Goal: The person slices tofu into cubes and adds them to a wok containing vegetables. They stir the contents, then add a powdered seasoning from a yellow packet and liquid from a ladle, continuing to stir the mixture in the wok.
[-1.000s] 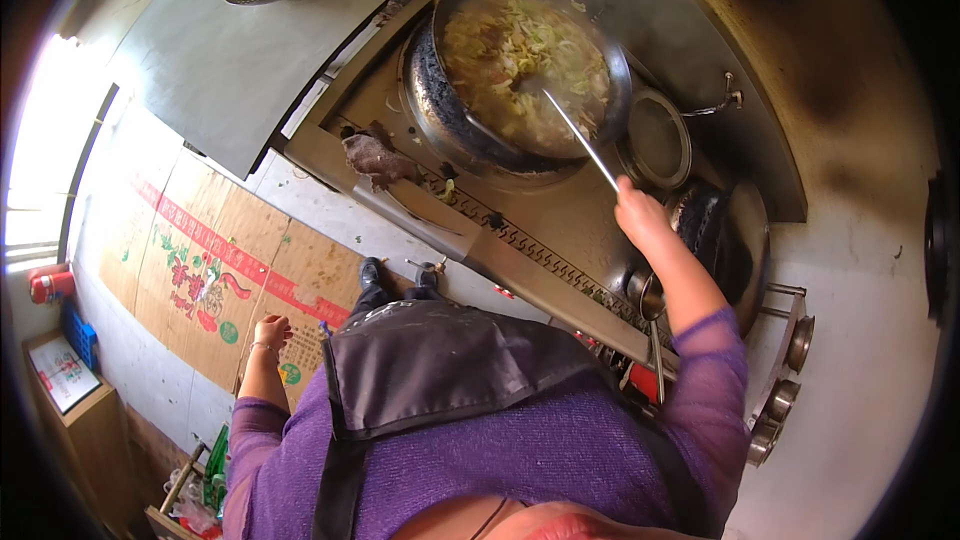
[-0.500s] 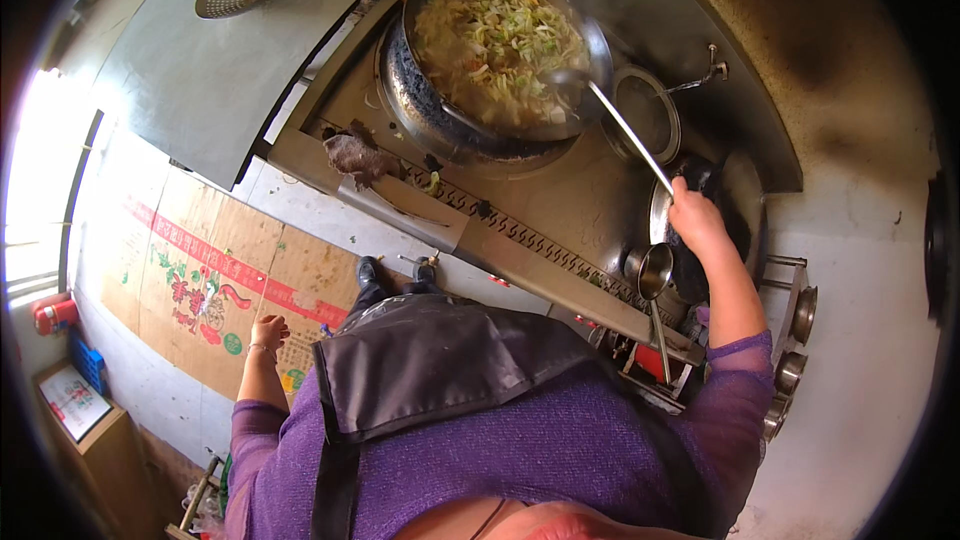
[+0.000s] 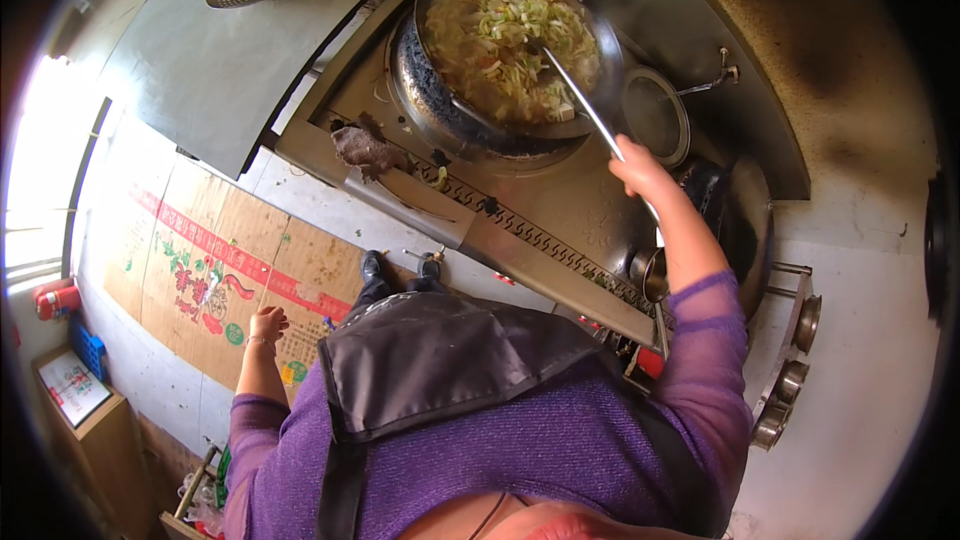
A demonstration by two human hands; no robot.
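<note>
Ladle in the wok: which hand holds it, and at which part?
The right hand grips the ladle at its handle's upper end; the left hand holds nothing.

Flattened cardboard and a few printed surfaces, all on my left.

On the floor along the stove front I see a flattened cardboard box, brown, with a red band running across it and red and green printed pictures; my left hand hangs just above its near edge. Farther left, near the rim of the view, a flat white printed sheet with a small red mark lies on top of a wooden cabinet, and a blue crate stands just beside it.
</note>
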